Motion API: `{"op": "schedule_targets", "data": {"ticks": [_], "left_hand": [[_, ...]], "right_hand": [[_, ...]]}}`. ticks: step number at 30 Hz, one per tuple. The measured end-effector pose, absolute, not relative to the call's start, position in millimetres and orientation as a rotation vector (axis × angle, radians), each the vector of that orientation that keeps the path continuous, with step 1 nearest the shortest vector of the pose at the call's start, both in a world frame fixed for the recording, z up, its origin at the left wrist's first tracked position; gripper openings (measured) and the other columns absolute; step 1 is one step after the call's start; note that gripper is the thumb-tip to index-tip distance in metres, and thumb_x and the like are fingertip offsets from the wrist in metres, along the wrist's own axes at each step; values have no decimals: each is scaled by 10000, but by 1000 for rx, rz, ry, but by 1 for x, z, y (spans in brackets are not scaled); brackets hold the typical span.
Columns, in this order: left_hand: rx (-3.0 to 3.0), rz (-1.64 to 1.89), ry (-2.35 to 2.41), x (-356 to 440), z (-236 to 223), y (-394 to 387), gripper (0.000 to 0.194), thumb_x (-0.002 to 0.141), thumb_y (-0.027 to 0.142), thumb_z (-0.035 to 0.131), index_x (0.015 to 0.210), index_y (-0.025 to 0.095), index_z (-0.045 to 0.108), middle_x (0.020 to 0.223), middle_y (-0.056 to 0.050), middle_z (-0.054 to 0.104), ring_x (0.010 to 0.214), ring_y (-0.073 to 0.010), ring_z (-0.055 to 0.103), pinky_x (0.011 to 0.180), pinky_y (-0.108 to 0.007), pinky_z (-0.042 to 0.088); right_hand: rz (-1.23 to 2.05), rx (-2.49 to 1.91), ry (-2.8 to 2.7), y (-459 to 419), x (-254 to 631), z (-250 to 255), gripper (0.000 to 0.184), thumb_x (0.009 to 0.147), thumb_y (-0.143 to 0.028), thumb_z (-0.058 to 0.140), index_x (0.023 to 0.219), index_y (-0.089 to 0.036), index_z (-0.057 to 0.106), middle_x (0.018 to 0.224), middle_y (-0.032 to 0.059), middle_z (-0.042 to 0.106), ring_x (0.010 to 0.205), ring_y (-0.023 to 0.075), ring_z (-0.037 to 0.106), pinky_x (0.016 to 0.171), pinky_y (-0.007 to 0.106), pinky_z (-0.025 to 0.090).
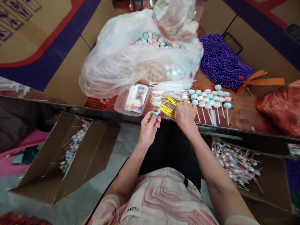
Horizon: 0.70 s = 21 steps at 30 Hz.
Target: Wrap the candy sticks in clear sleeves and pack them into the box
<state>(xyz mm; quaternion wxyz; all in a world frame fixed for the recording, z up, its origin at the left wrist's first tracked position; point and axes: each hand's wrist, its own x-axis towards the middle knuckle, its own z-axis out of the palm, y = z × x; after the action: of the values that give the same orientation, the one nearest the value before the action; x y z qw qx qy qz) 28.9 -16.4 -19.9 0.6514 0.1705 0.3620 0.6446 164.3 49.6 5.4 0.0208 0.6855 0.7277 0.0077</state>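
My left hand [149, 125] is closed round the lower end of a marshmallow stick [156, 102], held upright in a clear printed wrapper. My right hand [187, 115] rests at the table edge with curled fingers; whatever they grip is hidden. Just left of it lies a pile of gold twist ties [169, 106]. On its right, several bare marshmallow sticks [212, 100] lie in rows, pink, white and blue. White paper sticks [172, 88] are heaped behind the ties. A clear plastic tub [117, 104] holds a stack of printed wrappers [137, 98].
Behind stands a large plastic bag [112, 59] of marshmallows with a smaller candy bag [175, 18] on top. Purple cord [222, 62] and a red bag [281, 107] lie right. Below the table, cardboard boxes [93, 147] [272, 175] hold finished-looking marshmallow sticks.
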Motion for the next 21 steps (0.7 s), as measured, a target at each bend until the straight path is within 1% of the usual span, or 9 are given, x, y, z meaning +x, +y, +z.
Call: {"op": "schedule_targets", "data": {"ticks": [2, 4, 8, 11, 14, 16, 18, 21], "left_hand": [[385, 1469, 821, 29, -18, -13, 316, 737, 353, 846, 766, 170, 591, 663, 29, 554, 498, -20, 367, 474, -151, 308], [392, 1474, 841, 30, -17, -10, 298, 747, 350, 834, 753, 162, 602, 673, 24, 553, 487, -14, 335, 457, -157, 282], [449, 1491, 948, 34, -13, -6, 237, 797, 333, 763, 788, 168, 593, 651, 34, 527, 473, -20, 301, 439, -168, 239], [461, 1553, 1023, 38, -10, -3, 213, 806, 291, 708, 876, 209, 525, 636, 55, 533, 482, -37, 336, 451, -161, 227], [473, 1574, 1035, 41, -8, -2, 239, 792, 238, 670, 884, 232, 450, 631, 74, 535, 479, -41, 348, 460, -158, 221], [491, 1561, 1019, 41, -8, 0, 232, 781, 216, 659, 859, 227, 441, 634, 74, 534, 467, -35, 328, 460, -161, 210], [496, 1554, 999, 41, -9, 1, 223, 773, 204, 661, 839, 218, 448, 648, 67, 543, 466, -30, 322, 464, -164, 210], [487, 1558, 963, 41, -11, 2, 218, 780, 211, 683, 839, 211, 473, 675, 54, 561, 479, -28, 343, 478, -164, 239]], "right_hand": [[42, 2156, 2313, 49, 167, 4, 310, 931, -107, 358, 1033, -49, 645, 1012, 250, 668, 913, 312, 588, 774, 399, 350], [22, 2218, 2335, 48, 169, 4, 292, 933, -122, 356, 1030, -73, 627, 964, 220, 679, 846, 285, 588, 729, 369, 340], [-127, 2311, 2390, 46, 175, 1, 278, 950, -161, 351, 1046, -119, 608, 922, 155, 694, 733, 232, 559, 642, 325, 302], [-224, 2267, 2549, 47, 180, -2, 287, 939, -147, 353, 1022, -129, 626, 922, 141, 696, 760, 230, 565, 647, 315, 319], [-304, 2215, 2695, 48, 184, -4, 292, 913, -129, 389, 1034, -126, 655, 948, 138, 700, 846, 235, 591, 689, 310, 357], [-334, 2199, 2729, 49, 186, -4, 288, 912, -139, 416, 1022, -132, 682, 959, 134, 702, 877, 233, 599, 705, 305, 367], [-320, 2209, 2703, 49, 186, -3, 275, 923, -169, 440, 969, -145, 710, 932, 125, 703, 857, 227, 598, 692, 300, 358], [-224, 2265, 2611, 48, 186, 0, 275, 939, -209, 458, 949, -171, 730, 910, 106, 707, 793, 214, 582, 637, 295, 305]]}}
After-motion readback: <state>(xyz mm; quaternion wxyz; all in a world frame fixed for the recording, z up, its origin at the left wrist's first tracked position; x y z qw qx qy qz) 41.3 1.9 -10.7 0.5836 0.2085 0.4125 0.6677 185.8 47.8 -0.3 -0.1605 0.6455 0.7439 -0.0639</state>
